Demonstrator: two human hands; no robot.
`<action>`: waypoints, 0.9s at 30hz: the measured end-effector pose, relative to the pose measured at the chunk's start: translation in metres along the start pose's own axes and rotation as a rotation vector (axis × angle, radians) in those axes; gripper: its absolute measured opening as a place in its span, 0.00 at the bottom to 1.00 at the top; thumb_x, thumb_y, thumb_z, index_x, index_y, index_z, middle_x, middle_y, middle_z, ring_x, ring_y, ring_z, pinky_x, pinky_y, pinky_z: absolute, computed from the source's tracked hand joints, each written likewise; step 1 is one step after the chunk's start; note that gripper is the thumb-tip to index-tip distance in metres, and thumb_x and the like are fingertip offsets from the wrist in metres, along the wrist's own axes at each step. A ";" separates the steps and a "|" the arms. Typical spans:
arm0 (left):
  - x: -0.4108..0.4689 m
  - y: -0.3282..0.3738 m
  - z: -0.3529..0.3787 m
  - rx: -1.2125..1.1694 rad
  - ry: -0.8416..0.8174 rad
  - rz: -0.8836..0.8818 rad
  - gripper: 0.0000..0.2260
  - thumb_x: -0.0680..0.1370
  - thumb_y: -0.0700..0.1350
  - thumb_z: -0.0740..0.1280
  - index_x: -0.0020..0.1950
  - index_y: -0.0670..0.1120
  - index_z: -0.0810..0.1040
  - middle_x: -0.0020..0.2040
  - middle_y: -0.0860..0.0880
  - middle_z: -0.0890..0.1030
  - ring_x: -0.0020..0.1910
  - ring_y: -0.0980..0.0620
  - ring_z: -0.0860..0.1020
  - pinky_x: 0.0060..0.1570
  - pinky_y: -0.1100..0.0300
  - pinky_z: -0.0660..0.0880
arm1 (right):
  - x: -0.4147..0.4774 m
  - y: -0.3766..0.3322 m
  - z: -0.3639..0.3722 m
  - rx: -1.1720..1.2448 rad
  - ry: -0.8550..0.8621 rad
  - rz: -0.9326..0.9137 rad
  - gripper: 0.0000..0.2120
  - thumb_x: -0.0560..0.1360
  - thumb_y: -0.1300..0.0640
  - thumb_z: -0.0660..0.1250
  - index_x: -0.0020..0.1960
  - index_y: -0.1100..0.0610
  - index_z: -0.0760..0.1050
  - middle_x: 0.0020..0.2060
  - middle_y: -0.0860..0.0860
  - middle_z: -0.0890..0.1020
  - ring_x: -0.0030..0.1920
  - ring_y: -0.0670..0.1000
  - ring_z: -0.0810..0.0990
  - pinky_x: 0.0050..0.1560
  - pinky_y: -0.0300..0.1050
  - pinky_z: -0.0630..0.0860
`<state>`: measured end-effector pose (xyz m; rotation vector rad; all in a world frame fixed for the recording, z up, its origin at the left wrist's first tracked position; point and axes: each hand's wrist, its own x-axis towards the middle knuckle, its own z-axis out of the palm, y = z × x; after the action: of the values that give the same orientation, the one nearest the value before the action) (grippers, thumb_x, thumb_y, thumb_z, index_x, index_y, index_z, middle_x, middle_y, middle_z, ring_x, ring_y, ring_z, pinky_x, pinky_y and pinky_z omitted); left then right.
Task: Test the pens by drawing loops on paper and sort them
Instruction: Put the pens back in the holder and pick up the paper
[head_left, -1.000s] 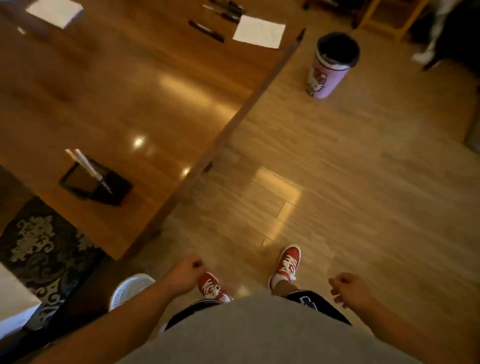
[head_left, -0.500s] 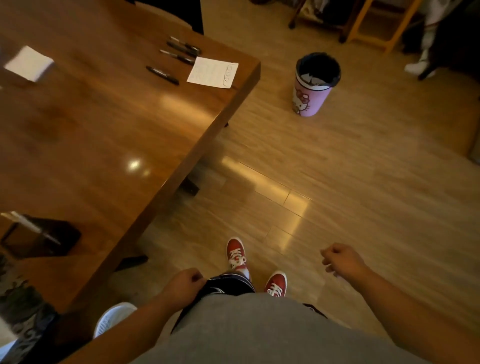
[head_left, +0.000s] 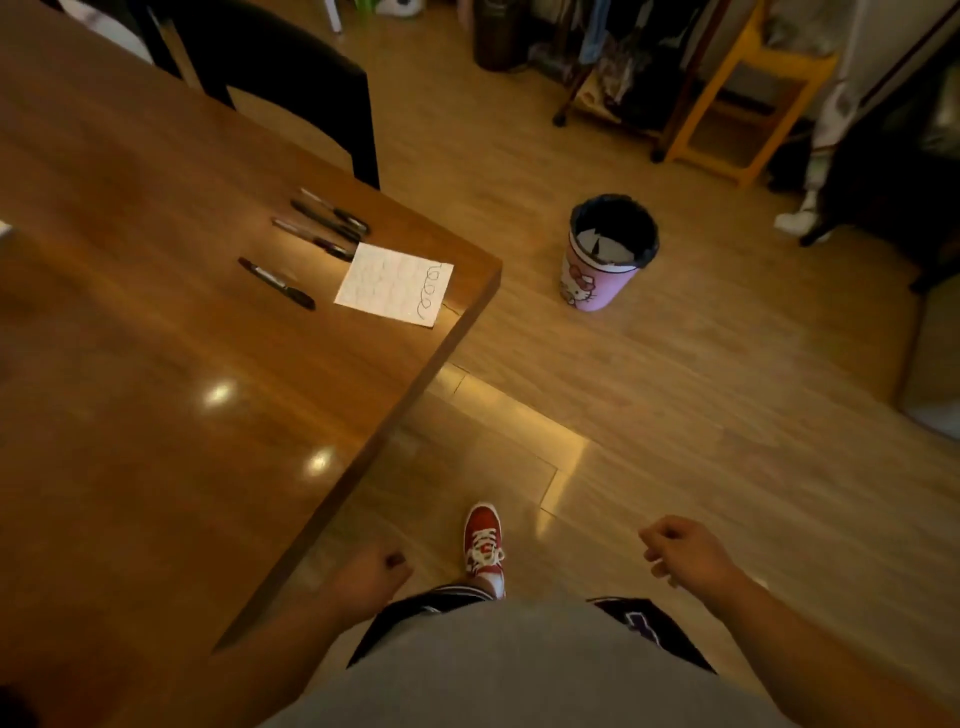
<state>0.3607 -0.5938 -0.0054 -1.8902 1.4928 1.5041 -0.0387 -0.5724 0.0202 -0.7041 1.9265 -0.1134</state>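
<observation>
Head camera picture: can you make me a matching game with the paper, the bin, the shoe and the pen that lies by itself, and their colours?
Things:
1. sheet of paper
2. waste bin
3. sneaker
4. single pen

Colours:
a. pink
b. red with white laces
c. black
d. white, with loops drawn on it

Pairs: 1-d, 2-a, 3-b, 4-c

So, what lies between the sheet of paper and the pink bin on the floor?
Only the corner of the table and bare wooden floor; nothing stands between the paper and the pink bin, as the head view shows.
</observation>
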 end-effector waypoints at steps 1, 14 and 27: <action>0.010 0.018 -0.012 0.010 0.005 0.040 0.07 0.80 0.49 0.64 0.43 0.49 0.76 0.43 0.48 0.80 0.44 0.51 0.78 0.41 0.59 0.72 | 0.004 -0.005 -0.007 0.001 0.014 0.017 0.10 0.79 0.57 0.65 0.45 0.63 0.78 0.40 0.59 0.83 0.34 0.55 0.80 0.35 0.46 0.73; 0.068 0.151 -0.106 -0.083 0.157 0.137 0.07 0.79 0.54 0.64 0.51 0.53 0.78 0.45 0.56 0.79 0.44 0.60 0.77 0.39 0.66 0.70 | 0.098 -0.109 -0.077 -0.212 -0.053 -0.034 0.11 0.78 0.56 0.66 0.42 0.62 0.78 0.38 0.58 0.84 0.39 0.57 0.82 0.44 0.50 0.77; 0.055 0.214 -0.178 -0.635 0.530 0.057 0.05 0.79 0.52 0.64 0.53 0.57 0.79 0.49 0.59 0.80 0.49 0.60 0.79 0.48 0.65 0.77 | 0.121 -0.404 -0.038 -0.447 -0.425 -0.750 0.03 0.76 0.53 0.69 0.44 0.49 0.79 0.40 0.47 0.82 0.43 0.47 0.80 0.46 0.45 0.78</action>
<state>0.2708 -0.8440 0.0944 -2.8123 1.3572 1.7345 0.0637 -0.9765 0.0936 -1.5905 1.2082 0.0105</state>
